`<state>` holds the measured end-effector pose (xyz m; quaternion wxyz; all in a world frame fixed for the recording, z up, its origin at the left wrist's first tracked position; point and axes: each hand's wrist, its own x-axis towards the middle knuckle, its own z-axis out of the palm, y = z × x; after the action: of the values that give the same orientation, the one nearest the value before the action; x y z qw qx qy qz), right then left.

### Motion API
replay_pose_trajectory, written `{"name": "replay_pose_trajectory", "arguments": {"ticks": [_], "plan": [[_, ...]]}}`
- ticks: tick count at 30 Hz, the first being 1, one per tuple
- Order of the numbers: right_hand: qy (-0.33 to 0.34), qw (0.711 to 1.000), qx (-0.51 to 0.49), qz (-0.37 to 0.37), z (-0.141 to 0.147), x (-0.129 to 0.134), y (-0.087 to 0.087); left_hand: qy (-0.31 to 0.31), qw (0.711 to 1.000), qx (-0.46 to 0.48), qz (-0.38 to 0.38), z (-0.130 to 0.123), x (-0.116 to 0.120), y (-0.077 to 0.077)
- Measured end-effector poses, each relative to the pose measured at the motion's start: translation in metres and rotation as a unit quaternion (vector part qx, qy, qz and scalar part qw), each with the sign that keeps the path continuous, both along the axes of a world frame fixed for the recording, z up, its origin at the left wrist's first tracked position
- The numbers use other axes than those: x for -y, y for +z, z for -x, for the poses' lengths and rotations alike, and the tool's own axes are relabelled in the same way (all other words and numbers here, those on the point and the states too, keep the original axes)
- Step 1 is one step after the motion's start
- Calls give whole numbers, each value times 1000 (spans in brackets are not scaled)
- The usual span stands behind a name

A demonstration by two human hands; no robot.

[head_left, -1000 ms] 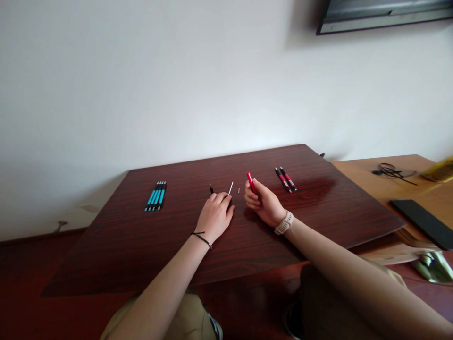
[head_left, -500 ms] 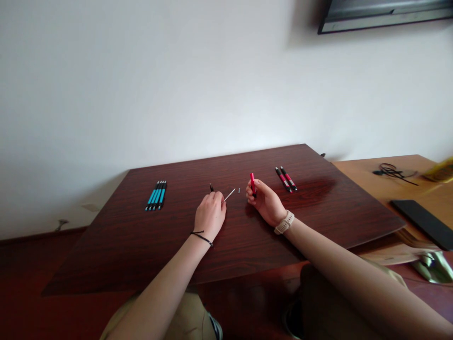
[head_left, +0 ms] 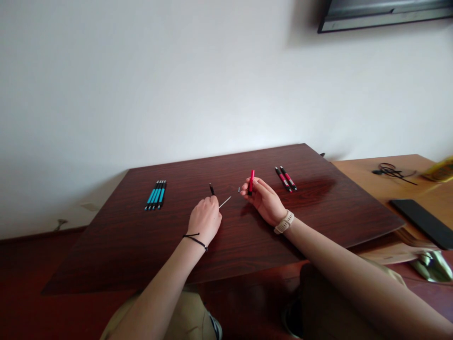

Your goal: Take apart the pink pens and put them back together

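Observation:
My left hand (head_left: 205,218) is closed on a thin pale refill (head_left: 225,202), whose tip points up and right. Just beyond its knuckles lies a black pen part (head_left: 211,189) on the dark wooden table (head_left: 170,250). My right hand (head_left: 262,198) holds a red pen barrel (head_left: 251,180) with a black lower end, upright between thumb and fingers. A tiny spring-like piece (head_left: 239,189) rests on the table left of my right fingers. Two red and black pens (head_left: 286,178) lie to the right, and several blue and black pens (head_left: 155,195) lie side by side at the left.
Against the right end of the dark table stands a lighter wooden table (head_left: 357,172), with a black cable (head_left: 392,172), a black flat object (head_left: 421,222) and something yellow (head_left: 439,171). A screen (head_left: 385,16) hangs on the wall above.
My left hand has moved slightly left and toward me with the refill, showing more of the black part. The red barrel in my right hand has risen slightly, and its fingers have shifted left.

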<state>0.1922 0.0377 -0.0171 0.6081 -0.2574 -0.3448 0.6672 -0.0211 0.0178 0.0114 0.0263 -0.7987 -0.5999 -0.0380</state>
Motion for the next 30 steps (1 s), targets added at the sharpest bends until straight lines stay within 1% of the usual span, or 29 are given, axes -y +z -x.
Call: {"name": "replay_pose_trajectory", "arguments": {"ticks": [5,10,17,20,22,24,25,27,30], "plan": [[-3,1000,25,1,0,2,1,-4,1000,0,3,2,0,1],[-1,999,35,16,1,3,3,7,1000,17,9,3,-1,0],[-6,999,39,26,2,3,4,-18,1000,11,9,2,0,0],[-13,998,46,28,2,3,5,-26,998,58,-6,0,-1,-2],[-19,998,61,22,2,3,4,-28,991,129,-15,0,-2,-2],[-22,996,85,9,2,2,2,-30,972,234,-13,0,-5,-2],[-22,995,102,1,2,2,0,-30,955,296,-7,0,-7,-2],[-13,990,141,-19,3,2,-4,-35,905,424,11,3,-12,-1],[18,976,208,-60,5,3,-9,-30,815,578,35,6,-18,-2]]}}
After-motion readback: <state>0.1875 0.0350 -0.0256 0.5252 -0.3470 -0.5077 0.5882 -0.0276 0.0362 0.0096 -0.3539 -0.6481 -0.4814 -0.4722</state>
